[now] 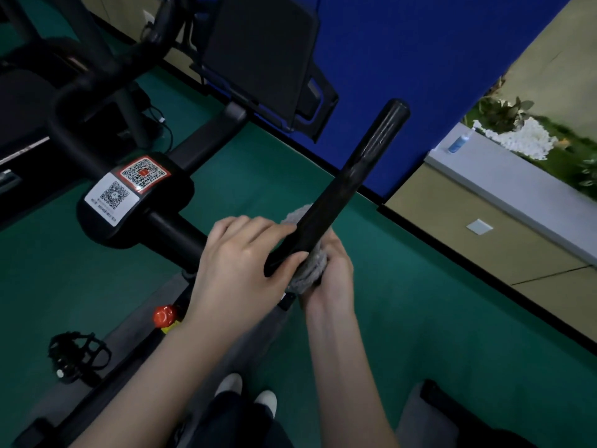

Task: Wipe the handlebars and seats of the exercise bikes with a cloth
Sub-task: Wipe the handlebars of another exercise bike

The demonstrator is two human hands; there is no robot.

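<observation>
A black handlebar grip [352, 176] of the exercise bike slants up to the right in the middle of the view. My left hand [240, 270] grips its lower end, thumb across the bar. My right hand [329, 279] sits under the same stretch and holds a grey cloth [311, 266] wrapped against the bar's underside. A tuft of the cloth shows above the bar near my left fingers. The bar's centre block [135, 198] carries two QR-code stickers. The bike's seat lies at the lower right corner, mostly cut off.
A dark tablet screen [261, 56] stands on its mount behind the bar. A red knob [164, 315] and a caged pedal [77, 357] are at the lower left. My shoes stand on green floor. A blue spray bottle [460, 142] rests on a white ledge at the right.
</observation>
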